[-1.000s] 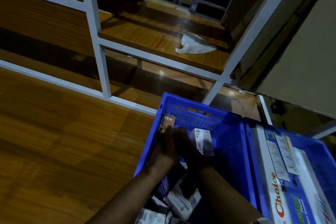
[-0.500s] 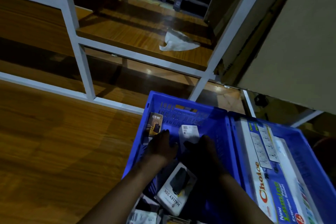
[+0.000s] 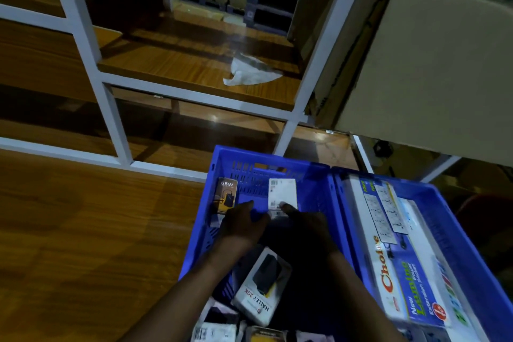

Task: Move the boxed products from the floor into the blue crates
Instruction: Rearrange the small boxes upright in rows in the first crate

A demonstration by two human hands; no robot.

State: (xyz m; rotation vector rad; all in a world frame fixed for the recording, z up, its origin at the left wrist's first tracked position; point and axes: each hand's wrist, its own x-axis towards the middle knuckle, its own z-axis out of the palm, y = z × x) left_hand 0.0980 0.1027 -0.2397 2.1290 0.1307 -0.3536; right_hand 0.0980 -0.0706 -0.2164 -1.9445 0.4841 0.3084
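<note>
2 blue crates stand side by side on the wooden floor (image 3: 83,244). In the left crate (image 3: 311,183), 2 small boxes stand upright against the far wall: a dark 65W box (image 3: 227,196) at the left corner and a white box (image 3: 282,194) with barcode labels near the middle. Nearer the camera in the same crate lies a white HALLEY 20K box (image 3: 262,286), tilted, with at least 3 more small boxes partly cut off at the bottom edge. The right crate (image 3: 455,214) holds 1 long Choice extension-socket box (image 3: 399,272) lying lengthwise, with 2 white socket strips pictured on it.

Both hands are inside the left crate. The left hand (image 3: 243,223) reaches toward the 65W box with fingers fairly straight, grasping nothing visible. The right hand (image 3: 305,226) has a fingertip (image 3: 284,206) at the lower edge of the white box; whether it grips the box cannot be told in the dim light.

Beyond the crates stands a white metal shelf frame (image 3: 116,125). 1 crumpled white cloth (image 3: 249,73) lies on its wooden shelf, and 1 large cardboard carton (image 3: 433,64) sits at the right.
</note>
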